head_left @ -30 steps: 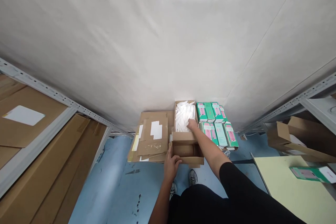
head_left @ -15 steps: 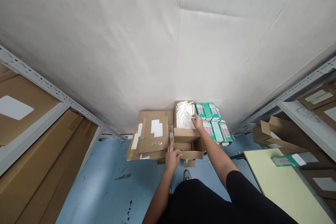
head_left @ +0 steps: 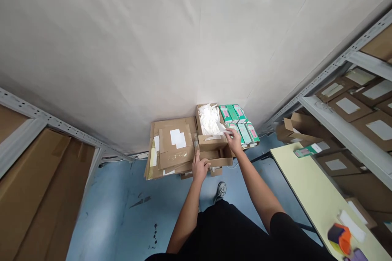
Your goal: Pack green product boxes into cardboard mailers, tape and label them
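Note:
My left hand [head_left: 200,167] grips the near left edge of an open cardboard box [head_left: 225,160], thumb toward its inside. Between the fingertips of my right hand [head_left: 234,140] is a thin white packet [head_left: 221,129], seemingly translucent; its exact kind is too small to tell. It is over the near right corner of a second cardboard carton [head_left: 198,121], which is filled with a heap of similar white packets [head_left: 209,117]. Just right of this carton stand several green-and-pink boxes [head_left: 244,133] in rows.
Flattened cardboard [head_left: 167,157] lies stacked at left. A pale yellow table [head_left: 301,175] on the right bears a green box [head_left: 307,150] and a blurred orange item [head_left: 344,238]. Shelves with cartons [head_left: 347,106] flank both sides; a grey wall [head_left: 153,49] stands ahead.
My right hand has drawn back slightly from the white heap, with a white packet now showing at its fingertips. My left hand stays at the box edge. The view has turned rightward.

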`<state>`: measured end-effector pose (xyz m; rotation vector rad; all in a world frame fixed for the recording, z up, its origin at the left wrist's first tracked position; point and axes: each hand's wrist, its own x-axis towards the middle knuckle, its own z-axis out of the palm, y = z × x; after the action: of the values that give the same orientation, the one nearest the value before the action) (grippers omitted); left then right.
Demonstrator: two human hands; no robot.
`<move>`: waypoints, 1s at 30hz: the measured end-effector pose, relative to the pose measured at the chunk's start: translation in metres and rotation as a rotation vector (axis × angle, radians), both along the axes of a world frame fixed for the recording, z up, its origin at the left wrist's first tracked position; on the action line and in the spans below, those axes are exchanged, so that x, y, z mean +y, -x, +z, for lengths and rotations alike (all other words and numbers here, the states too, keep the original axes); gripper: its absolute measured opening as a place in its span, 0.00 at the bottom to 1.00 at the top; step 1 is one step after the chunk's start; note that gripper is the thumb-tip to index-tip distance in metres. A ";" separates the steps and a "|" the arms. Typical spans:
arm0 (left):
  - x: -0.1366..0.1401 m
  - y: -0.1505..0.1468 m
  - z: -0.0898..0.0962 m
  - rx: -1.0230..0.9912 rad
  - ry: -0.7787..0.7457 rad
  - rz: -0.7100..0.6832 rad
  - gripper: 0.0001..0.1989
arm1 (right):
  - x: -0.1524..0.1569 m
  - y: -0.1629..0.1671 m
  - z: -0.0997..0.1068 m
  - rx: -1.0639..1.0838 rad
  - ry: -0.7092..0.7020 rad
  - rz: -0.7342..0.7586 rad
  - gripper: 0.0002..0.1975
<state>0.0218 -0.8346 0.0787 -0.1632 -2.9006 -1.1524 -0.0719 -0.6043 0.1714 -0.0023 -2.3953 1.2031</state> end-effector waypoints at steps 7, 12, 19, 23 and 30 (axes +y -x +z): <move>0.002 -0.001 0.009 0.025 0.016 -0.030 0.08 | 0.001 -0.048 -0.025 -0.231 -0.110 0.121 0.15; 0.028 -0.012 0.014 0.076 0.016 -0.054 0.08 | 0.017 -0.069 -0.039 -0.401 -0.182 0.421 0.24; 0.111 -0.040 0.021 0.079 0.027 -0.123 0.08 | 0.107 -0.114 -0.025 -0.271 -0.166 0.253 0.19; 0.177 -0.048 0.024 0.104 0.029 -0.226 0.08 | 0.184 -0.150 -0.015 -0.184 -0.143 0.050 0.18; 0.322 -0.053 0.022 0.128 0.010 -0.511 0.07 | 0.325 -0.234 -0.023 -0.148 -0.134 -0.317 0.24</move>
<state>0.0753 -0.5131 0.1010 -0.9855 -2.8263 -1.1196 0.1624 -0.2789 0.1482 -0.4258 -2.4781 0.9225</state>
